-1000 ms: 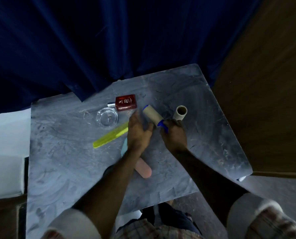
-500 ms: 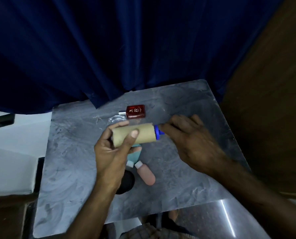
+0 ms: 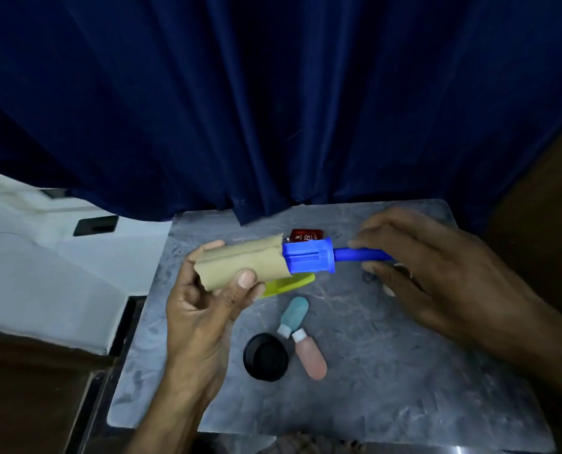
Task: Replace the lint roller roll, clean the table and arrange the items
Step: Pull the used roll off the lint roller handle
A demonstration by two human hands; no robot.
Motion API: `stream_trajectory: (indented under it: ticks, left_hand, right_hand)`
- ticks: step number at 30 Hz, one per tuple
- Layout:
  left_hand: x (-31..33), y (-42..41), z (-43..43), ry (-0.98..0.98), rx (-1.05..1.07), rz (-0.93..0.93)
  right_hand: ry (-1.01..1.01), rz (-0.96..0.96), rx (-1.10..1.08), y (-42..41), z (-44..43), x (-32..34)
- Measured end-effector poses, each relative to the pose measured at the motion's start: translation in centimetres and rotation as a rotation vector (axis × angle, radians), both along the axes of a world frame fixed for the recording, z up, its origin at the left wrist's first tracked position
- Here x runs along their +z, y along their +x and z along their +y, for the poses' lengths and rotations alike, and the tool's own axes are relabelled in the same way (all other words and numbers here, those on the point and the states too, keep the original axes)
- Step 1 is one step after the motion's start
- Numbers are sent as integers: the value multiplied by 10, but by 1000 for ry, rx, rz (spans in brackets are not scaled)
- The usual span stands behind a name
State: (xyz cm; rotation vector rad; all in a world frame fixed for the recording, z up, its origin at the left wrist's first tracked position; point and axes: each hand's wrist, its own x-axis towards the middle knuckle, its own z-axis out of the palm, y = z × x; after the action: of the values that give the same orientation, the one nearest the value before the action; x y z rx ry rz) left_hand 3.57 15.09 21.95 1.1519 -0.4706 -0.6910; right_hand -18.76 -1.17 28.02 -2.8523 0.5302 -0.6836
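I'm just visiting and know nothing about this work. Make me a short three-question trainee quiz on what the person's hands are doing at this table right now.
1. True or false: the cardboard roll has come fully off the blue lint roller.
2. Which hand grips the roller's handle? A) left hand B) right hand C) neither
3. Fill in: on the grey table, the black round lid lies beside a teal and a ____ small bottle.

Key
1. False: the roll covers part of the blue core, the rest is bared.
2. B; the left hand holds the roll.
3. Pink.
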Motion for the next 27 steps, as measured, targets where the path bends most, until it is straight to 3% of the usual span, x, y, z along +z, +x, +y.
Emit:
stream_trajectory:
  ticks: [3,8,12,16,24,27]
  left_hand:
    - [-2,2,10,-11,-67,-36]
    - [-3,-2,26,-29,-154,-128]
    - [6,-14,28,-18,-91,-72]
    - [14,-24,22,75,-13,-129]
    - [17,-39,24,-21,71,-46]
    - [12,-40,31,-34,84,-29]
  right_hand:
    - [68,51,-3,1,2,-1]
    - [-4,74,-42,2,2,0]
    - [-10,90,-52,0,8,7]
    - [87,126,-45,-6,11,11]
    - [190,61,26,-26,2,13]
    - [93,56,69,-24,-6,15]
